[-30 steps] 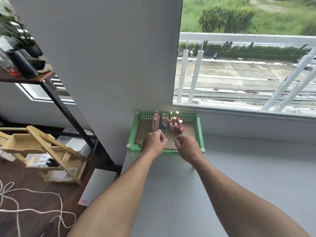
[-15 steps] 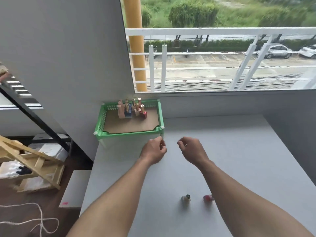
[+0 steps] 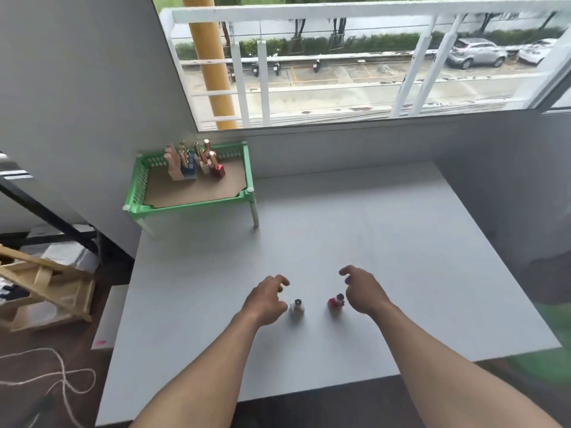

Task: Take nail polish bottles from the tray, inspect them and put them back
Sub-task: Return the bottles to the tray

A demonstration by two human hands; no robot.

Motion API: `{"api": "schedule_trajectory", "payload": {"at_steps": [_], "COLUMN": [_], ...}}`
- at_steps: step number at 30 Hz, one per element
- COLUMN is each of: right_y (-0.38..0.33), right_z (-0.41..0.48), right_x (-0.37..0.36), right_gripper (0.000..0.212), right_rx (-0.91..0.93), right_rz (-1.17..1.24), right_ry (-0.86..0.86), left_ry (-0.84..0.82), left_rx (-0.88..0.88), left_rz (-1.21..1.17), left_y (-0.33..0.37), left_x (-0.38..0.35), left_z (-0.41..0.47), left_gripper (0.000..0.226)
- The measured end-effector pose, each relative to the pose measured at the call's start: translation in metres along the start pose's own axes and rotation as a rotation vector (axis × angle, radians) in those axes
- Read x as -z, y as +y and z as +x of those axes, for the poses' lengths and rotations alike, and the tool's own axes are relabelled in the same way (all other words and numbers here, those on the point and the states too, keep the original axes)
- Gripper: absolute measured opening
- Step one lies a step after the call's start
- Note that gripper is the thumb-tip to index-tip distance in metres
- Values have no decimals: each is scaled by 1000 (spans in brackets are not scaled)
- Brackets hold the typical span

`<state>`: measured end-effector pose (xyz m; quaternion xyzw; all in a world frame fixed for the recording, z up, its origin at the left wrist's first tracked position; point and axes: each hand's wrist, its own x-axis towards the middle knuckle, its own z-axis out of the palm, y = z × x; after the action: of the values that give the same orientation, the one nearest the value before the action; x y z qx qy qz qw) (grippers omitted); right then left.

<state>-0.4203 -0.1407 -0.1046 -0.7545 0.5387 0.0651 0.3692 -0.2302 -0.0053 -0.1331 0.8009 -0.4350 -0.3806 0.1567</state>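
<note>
Here, low in the centre of the frame, two bottles stand upright on the grey table, out of the tray: a pale bottle and, to its right, a red bottle, a little apart from one another. The left hand sits just left of the pale one, fingers loosely curled and holding nothing; whether its thumb touches the glass cannot be told. The right hand hangs just right of the red one, likewise slack and unfilled. This looks like the start of a pick-up for inspection, each hand poised beside its own bottle. The next move calls for closing thumb and fingers round each small body or cap without tipping it, since both are narrow and stand free. Farther off, in the upper left of the frame, the green tray stands on short legs against the wall, with the remaining bottles clustered at its far end and the near part of its brown floor bare for returns.
</note>
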Motion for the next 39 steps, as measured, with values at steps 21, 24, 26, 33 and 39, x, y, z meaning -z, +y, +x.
{"api": "schedule_trajectory", "payload": {"at_steps": [21, 24, 26, 33, 39], "right_y": [46, 44, 40, 4, -50], "right_z": [-7, -7, -6, 3, 14], "right_x": [-62, -62, -62, -54, -44], "right_gripper": [24, 25, 24, 18, 17], "right_rx": [44, 37, 40, 108, 243], "right_rz": [-35, -34, -16, 42, 79], "right_ry": [10, 23, 36, 62, 77], "left_ry": [149, 158, 152, 188, 286], "left_rx": [-13, -27, -35, -90, -115], "left_rz": [-11, -5, -9, 5, 2], "left_y": [-6, -5, -4, 0, 0], "left_x": [-58, -58, -55, -21, 32], "left_z": [4, 6, 8, 17, 23], "left_gripper": [19, 16, 14, 7, 9]}}
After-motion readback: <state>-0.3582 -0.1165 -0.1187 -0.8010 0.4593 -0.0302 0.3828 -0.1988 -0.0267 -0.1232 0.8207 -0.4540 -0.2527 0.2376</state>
